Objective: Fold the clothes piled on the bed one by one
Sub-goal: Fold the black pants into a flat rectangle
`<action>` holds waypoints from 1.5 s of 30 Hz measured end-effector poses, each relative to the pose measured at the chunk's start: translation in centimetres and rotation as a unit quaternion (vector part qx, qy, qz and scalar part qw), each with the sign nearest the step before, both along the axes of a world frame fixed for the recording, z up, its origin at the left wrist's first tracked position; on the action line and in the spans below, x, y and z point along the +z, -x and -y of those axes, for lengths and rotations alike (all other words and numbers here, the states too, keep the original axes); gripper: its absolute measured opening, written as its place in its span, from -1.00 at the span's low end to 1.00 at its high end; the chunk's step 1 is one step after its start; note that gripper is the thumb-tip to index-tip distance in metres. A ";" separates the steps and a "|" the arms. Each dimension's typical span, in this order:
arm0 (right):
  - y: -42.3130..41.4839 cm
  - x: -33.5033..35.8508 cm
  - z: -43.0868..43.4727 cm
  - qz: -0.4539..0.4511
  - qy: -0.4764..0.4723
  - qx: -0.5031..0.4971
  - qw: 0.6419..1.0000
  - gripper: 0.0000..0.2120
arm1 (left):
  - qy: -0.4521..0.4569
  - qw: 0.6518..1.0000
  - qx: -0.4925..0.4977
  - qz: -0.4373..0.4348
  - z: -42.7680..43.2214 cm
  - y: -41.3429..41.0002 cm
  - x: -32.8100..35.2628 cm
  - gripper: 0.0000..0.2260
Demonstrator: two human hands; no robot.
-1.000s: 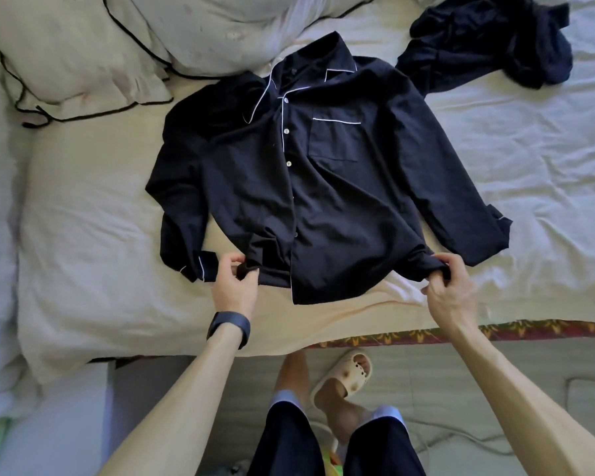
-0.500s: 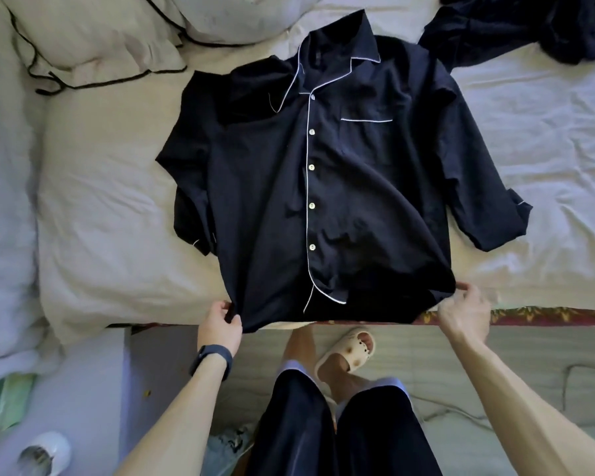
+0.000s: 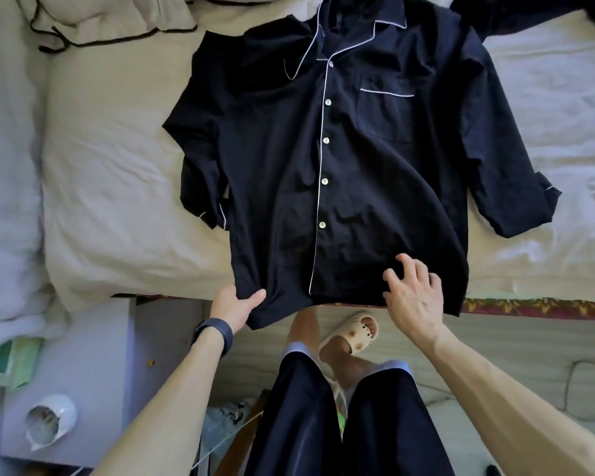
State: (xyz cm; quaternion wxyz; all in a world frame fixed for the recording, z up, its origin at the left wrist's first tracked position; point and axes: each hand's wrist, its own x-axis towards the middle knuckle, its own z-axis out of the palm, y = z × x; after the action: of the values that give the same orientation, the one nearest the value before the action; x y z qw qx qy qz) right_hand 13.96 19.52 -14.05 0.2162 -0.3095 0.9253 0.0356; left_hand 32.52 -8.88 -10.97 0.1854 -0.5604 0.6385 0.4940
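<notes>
Shirt (image 3: 358, 159), one, lies buttoned and face up on the bed (image 3: 117, 173) at frame centre, long axis running from collar at top to hem at bottom, the hem nearest me and overhanging the bed edge. My left hand (image 3: 236, 305) pinches the lower-left hem corner; my right hand (image 3: 413, 293), fingers spread and holding nothing, sits over the hem right of centre. One further dark garment (image 3: 529, 18) lies at upper right.

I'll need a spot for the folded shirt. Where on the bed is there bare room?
The cream sheet left of the shirt, below the piped pillow, lies bare. So does the white sheet beyond the outstretched sleeve, below the dark clothes pile. The top is crowded.
</notes>
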 end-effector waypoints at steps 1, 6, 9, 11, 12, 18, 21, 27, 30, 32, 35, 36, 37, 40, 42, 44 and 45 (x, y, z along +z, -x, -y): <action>0.4 -0.1 -0.3 -0.012 0.004 0.002 1.000 -0.64 | 0.002 1.000 -0.014 0.011 0.3 -0.5 0.3 -0.89; 1.9 0.5 -1.6 0.040 0.018 -0.166 0.985 -0.55 | 0.031 0.997 -0.024 0.060 2.3 -2.3 2.2 -0.72; 2.6 1.2 -2.1 0.076 0.056 -0.343 0.935 -0.41 | 0.056 0.997 -0.001 0.054 2.4 -2.4 2.9 -0.72; 2.7 1.6 -2.6 0.081 0.082 -0.456 0.882 -0.26 | 0.049 0.997 0.050 0.016 2.1 -1.9 2.9 -0.76; 2.7 1.7 -3.0 0.095 0.085 -0.502 0.856 -0.18 | 0.019 0.995 0.097 -0.016 2.0 -1.4 2.6 -0.81; 4.2 0.6 -6.3 0.182 0.090 -0.548 0.812 -0.46 | -0.099 0.967 0.229 -0.058 1.6 1.2 0.2 -0.89; 4.5 1.0 -7.2 0.158 0.106 -0.519 0.833 -0.61 | 0.019 0.994 0.098 0.047 1.5 1.3 -0.3 -0.80; 5.5 2.3 -11.0 0.107 0.070 -0.520 0.844 -0.70 | 0.158 0.974 -0.021 0.163 1.5 0.7 1.2 -0.81; 6.4 2.7 -11.4 0.186 0.019 -0.520 0.833 -0.67 | 0.183 0.960 -0.105 0.186 0.6 3.3 1.8 -0.61; 7.2 3.2 -10.5 0.190 0.045 -0.535 0.822 -0.59 | 0.270 0.933 -0.181 0.152 -1.4 6.2 2.4 -0.46; 9.4 3.7 -8.4 0.121 0.168 -0.580 0.788 -0.42 | 0.334 0.891 -0.307 0.030 -4.6 12.3 3.1 -0.38; 10.5 3.6 -7.7 0.110 0.212 -0.592 0.769 -0.33 | 0.331 0.875 -0.353 -0.002 -5.6 14.5 2.9 -0.36; 11.6 3.4 -7.1 0.114 0.254 -0.606 0.745 -0.22 | 0.323 0.858 -0.398 -0.027 -6.4 16.8 2.5 -0.35; 15.7 2.4 -5.7 0.178 0.349 -0.679 0.621 0.00 | 0.300 0.795 -0.522 -0.071 -8.9 22.9 0.2 -0.31; 18.2 1.2 -5.2 0.191 0.369 -0.704 0.576 0.02 | 0.299 0.746 -0.589 -0.086 -9.9 26.1 -1.7 -0.30; 20.4 0.3 -5.4 0.180 0.347 -0.679 0.622 -0.15 | 0.282 0.715 -0.636 -0.074 -10.3 28.5 -3.5 -0.33; 21.4 0.2 -5.6 0.175 0.317 -0.650 0.668 -0.36 | 0.260 0.713 -0.649 -0.056 -10.2 29.2 -4.2 -0.35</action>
State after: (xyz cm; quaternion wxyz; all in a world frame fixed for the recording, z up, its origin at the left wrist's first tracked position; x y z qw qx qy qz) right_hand -7.49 25.14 -13.89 0.2309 0.3202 0.7928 -0.4643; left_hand 3.33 1.28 -15.22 0.2709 -0.0059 0.9576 0.0978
